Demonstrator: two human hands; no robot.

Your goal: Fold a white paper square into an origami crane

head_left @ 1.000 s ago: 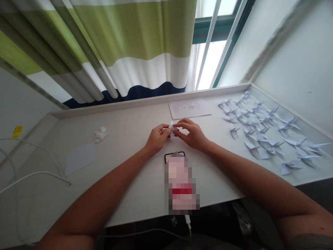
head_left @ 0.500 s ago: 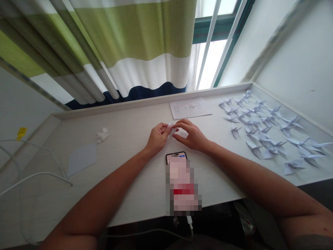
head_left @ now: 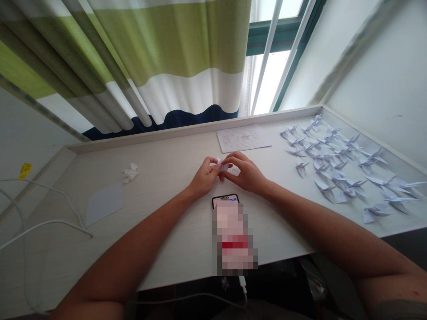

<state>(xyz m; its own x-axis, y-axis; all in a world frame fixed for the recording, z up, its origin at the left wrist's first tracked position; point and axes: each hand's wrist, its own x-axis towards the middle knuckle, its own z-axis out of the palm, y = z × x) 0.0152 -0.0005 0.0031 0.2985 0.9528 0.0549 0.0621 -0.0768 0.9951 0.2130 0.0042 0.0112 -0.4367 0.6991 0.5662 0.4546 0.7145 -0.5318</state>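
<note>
A small folded piece of white paper [head_left: 224, 167] is pinched between my two hands above the white desk [head_left: 173, 160]. My left hand [head_left: 204, 178] grips it from the left with thumb and fingers closed. From the right, the fingertips of my right hand [head_left: 246, 172] close on the same paper, and they hide much of it. Just below the hands lies a phone [head_left: 233, 231], its screen largely blurred out. Many folded paper cranes [head_left: 336, 166] stand grouped on the right side of the desk.
Behind my hands lies a printed sheet [head_left: 244, 138]. At the left are a crumpled tissue [head_left: 130, 172], a plain white paper sheet [head_left: 105, 204] and a looping white cable [head_left: 60, 223]. A raised rim [head_left: 196, 130] borders the desk's back, below a curtain [head_left: 173, 49].
My left fingers have shifted slightly around the folded paper, which has turned a little and is more covered. My right hand stays nearly in place.
</note>
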